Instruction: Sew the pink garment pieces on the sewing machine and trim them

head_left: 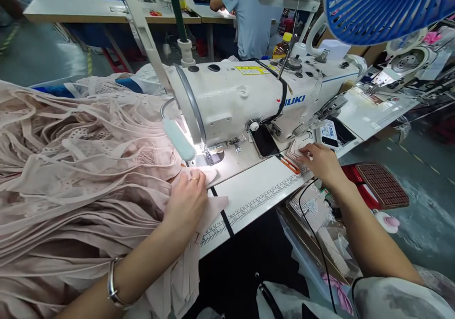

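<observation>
My left hand (pixel 188 198), with a ring on one finger, lies with bent fingers on pale pink fabric (pixel 213 207) just in front of the sewing machine's lit needle area (pixel 212 158). The fabric edge is gripped under my fingers. To the right, my right hand (pixel 320 163) has thumb and fingers closed at a small stack of pale pink fabric pieces (pixel 294 149) on the table; whether one piece is lifted I cannot tell. An orange thread snipper (pixel 288 164) lies beside the stack, next to a dark phone (pixel 265 141). The white sewing machine (pixel 227 96) stands behind both hands.
A large heap of pink garments (pixel 78 167) covers the left side. A measuring tape strip (pixel 263 198) runs along the table front. Below right sits a bin (pixel 320 229) of materials. A blue fan (pixel 387 6) hangs at upper right; another person (pixel 252 20) works behind.
</observation>
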The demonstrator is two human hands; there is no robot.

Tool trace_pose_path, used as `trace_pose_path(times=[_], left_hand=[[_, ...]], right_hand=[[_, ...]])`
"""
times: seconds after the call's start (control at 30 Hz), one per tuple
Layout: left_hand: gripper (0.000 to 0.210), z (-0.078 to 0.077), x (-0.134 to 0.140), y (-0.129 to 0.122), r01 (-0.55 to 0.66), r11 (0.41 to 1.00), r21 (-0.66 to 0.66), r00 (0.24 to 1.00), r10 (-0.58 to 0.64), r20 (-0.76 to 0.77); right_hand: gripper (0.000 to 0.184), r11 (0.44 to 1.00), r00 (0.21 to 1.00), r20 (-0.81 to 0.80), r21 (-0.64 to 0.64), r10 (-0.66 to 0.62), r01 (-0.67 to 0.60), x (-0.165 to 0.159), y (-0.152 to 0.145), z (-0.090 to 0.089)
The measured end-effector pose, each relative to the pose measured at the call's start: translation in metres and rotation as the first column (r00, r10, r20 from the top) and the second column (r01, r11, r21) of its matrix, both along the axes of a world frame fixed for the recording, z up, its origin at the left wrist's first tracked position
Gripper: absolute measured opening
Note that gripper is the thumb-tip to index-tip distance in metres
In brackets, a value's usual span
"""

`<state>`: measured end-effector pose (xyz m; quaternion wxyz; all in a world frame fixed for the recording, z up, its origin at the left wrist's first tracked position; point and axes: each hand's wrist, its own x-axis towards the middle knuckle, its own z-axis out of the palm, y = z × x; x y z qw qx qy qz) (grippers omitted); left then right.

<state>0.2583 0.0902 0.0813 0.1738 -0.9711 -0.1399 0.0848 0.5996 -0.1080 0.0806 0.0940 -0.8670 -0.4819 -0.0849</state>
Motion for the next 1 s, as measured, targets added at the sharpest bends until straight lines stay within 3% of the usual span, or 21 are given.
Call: trace_pose_path(times=[0.17,0.23,0.3,0.4,0.43,0.5,0.57,0.7,0.8,0.9,1.0], left_hand=[[0.054,-0.004,0.010,0.001,-0.075,0.993,-0.090,0.997,0.077,0.014],[0.050,0.000,0.015,0.000,-0.078,0.995,-0.062,0.997,0.078,-0.014],[0.041,0.004,0.019,-0.001,-0.058,0.997,-0.041,0.998,0.058,-0.010],[0.040,0.003,0.025,0.001,-0.012,1.000,-0.010,0.997,0.013,0.075],[0.040,0.000,0.025,0.003,0.003,1.000,0.000,0.994,-0.003,0.113],[0.040,-0.008,0.024,0.008,0.031,0.999,-0.004,0.981,-0.030,0.189],[0.037,-0.016,0.019,0.014,0.057,0.997,-0.043,0.966,-0.044,0.256],[0.033,-0.027,0.008,0.029,0.107,0.986,-0.131,0.926,-0.050,0.374],[0.033,-0.031,0.007,0.037,0.126,0.983,-0.133,0.893,-0.054,0.446],[0.034,-0.035,0.012,0.033,0.156,0.987,-0.026,0.880,-0.127,0.458],[0.038,-0.040,0.019,0.016,0.241,0.967,0.077,0.873,-0.251,0.418]], right_hand=[[0.026,0.999,0.999,-0.016,0.014,-0.049,0.049,-0.001,0.005,0.011],[0.031,0.988,0.990,0.095,0.121,-0.105,0.093,-0.013,0.011,0.018],[0.033,0.973,0.976,0.195,0.223,-0.101,0.056,-0.031,0.020,0.019],[0.031,0.957,0.957,0.233,0.189,0.174,-0.220,-0.065,0.037,0.008],[0.031,0.924,0.921,0.219,0.140,0.322,-0.356,-0.075,0.043,0.002],[0.033,0.806,0.800,0.145,0.024,0.582,-0.591,-0.093,0.053,-0.011],[0.035,0.741,0.740,0.051,-0.022,0.671,-0.671,-0.104,0.059,-0.018],[0.027,0.793,0.788,-0.101,0.025,0.608,-0.609,-0.103,0.064,-0.012],[0.022,0.815,0.817,-0.065,0.147,0.573,-0.560,-0.100,0.069,-0.002],[0.019,0.766,0.849,0.056,0.402,0.526,-0.501,-0.107,0.077,0.001],[0.020,0.717,0.792,-0.044,0.456,0.609,-0.527,-0.119,0.086,0.000]])
